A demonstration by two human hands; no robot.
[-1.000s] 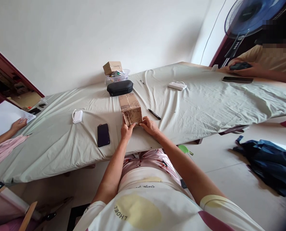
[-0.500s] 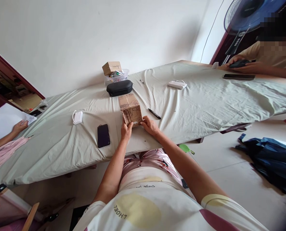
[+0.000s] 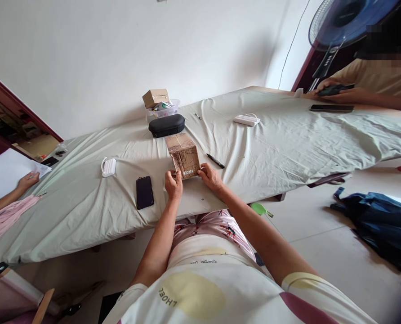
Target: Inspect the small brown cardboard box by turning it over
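A brown cardboard box (image 3: 186, 155) with dark line drawings and white print sits on the table just in front of me. My left hand (image 3: 174, 184) is closed at its lower left corner, thumb and fingers pinching the edge. At the lower right corner, my right hand (image 3: 211, 177) grips the box between thumb and fingers. Right of the box lies a black pen (image 3: 216, 160). A dark smartphone (image 3: 144, 192) rests to the left of my left hand. Directly behind the box is a black zip case (image 3: 167, 125).
A pale cloth covers the table (image 3: 274, 153). White power banks lie left (image 3: 109, 167) and right (image 3: 247, 119). A plastic basket (image 3: 163, 111) bears a small carton (image 3: 155, 97). One person's hand (image 3: 28, 180) holds paper at left; another person sits at right near a phone (image 3: 331, 108).
My left hand has shifted left and down from the front of the box to its corner, so more white print shows. My right hand stays at the right corner.
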